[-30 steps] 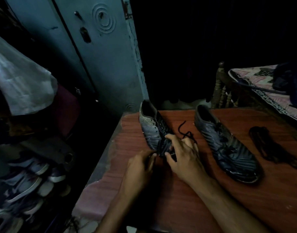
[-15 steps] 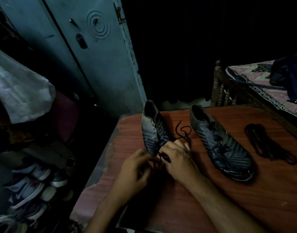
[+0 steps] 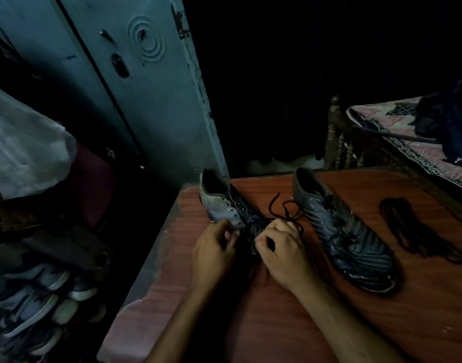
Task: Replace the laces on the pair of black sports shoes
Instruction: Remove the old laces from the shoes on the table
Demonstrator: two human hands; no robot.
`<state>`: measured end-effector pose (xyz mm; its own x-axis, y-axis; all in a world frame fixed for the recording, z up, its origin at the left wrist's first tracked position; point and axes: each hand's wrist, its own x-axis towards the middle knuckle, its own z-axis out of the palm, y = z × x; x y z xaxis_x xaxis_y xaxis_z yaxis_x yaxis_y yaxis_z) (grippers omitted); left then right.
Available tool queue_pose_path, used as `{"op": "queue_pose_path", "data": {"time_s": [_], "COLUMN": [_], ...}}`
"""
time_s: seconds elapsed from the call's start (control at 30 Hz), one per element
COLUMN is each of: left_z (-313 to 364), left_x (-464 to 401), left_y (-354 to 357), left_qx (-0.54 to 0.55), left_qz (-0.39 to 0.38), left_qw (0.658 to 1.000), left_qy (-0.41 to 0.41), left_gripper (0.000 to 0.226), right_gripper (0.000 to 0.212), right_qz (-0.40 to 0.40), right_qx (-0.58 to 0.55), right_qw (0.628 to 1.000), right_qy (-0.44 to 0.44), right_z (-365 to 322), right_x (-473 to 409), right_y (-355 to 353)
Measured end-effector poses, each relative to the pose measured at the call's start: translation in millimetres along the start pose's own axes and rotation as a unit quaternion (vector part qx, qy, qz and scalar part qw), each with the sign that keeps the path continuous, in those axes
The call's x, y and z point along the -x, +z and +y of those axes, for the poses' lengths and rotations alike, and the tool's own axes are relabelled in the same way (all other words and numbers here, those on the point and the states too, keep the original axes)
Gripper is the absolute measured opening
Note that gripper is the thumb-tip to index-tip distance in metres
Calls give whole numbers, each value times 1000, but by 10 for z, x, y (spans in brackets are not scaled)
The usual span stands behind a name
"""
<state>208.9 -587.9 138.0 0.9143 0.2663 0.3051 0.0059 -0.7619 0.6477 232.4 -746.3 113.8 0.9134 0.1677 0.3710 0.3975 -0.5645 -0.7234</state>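
Two black shoes are lying near the table's [image 3: 290,323] far edge: the left shoe [image 3: 224,205] at the far left corner, the right shoe [image 3: 342,231] mid-table. The left hand [image 3: 216,252] and right hand [image 3: 282,252] are pinching the lace [image 3: 284,210] over the left shoe. A spare lace bundle [image 3: 418,231] is lying toward the right edge; bare wood is showing at the near edge.
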Motion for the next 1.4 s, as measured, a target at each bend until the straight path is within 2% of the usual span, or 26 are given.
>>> {"op": "queue_pose_path", "data": {"time_s": [0.1, 0.2, 0.23, 0.33, 0.47, 0.57, 0.73, 0.83, 0.9, 0.97, 1.03, 1.07, 1.13, 1.2, 1.27, 1.33, 1.4], "left_z": [-102, -160, -159, -127, -138, -145, -160, -197, -271, -298, -288, -266, -199, -176, -169, -171, -181], "left_x": [127, 237, 267, 296, 317, 325, 284, 257, 203, 168, 171, 180, 197, 206, 217, 226, 234], "left_y": [32, 63, 62, 56, 36, -10, -36, -29, 43, 108, 135, 128, 95, 67, 36, -23, -92], "left_qx": [102, 175, 191, 200, 233, 303, 346, 350, 381, 387, 308, 266, 208, 184, 223, 319, 399], "left_qz": [3, -7, -8, 2, -9, -42, -96, -76, -76, -86, -67, -50, -27, -11, -14, -41, -71], "left_qw": [995, 985, 981, 978, 970, 949, 928, 929, 921, 918, 949, 961, 973, 978, 972, 945, 914], "left_qy": [3, 9, 15, 50, 72, 79, 97, 93, 32, -21, 25, 56, 95, 95, 72, 50, 27], "left_gripper": [20, 19, 20, 18, 14, 17, 17, 23, 24, 24, 46, 49, 45, 38, 27, 10, 14], "right_gripper": [46, 51, 47, 17, 20, 24, 19, 10, 12, 20, 26, 28, 28, 27, 23, 30, 43], "right_qz": [12, 6, -2, -14, -1, 12, 35, 51, 61, 38, -6, -25, -41, -41, -36, -38, -48], "right_qx": [5, 29, 42, 122, 167, 145, 154, 103, 24, -66, -127, -144, -163, -172, -160, -148, -134], "right_qw": [1000, 1000, 999, 992, 980, 985, 981, 986, 993, 995, 991, 988, 985, 983, 986, 988, 989], "right_qy": [-2, -8, -12, -38, -108, -97, -110, -117, -95, -61, -50, -48, -47, -45, -44, -39, -40], "right_z": [12, 20, 5, -103, -171, -156, -212, -188, -171, -174, -192, -208, -227, -223, -204, -196, -212], "right_x": [1, -5, -24, -102, -108, -109, -87, -74, -62, -41, -3, 11, 13, 9, 2, 7, 16], "right_y": [0, -19, -38, -76, 5, 34, 131, 155, 107, 28, -49, -83, -123, -129, -128, -124, -135]}}
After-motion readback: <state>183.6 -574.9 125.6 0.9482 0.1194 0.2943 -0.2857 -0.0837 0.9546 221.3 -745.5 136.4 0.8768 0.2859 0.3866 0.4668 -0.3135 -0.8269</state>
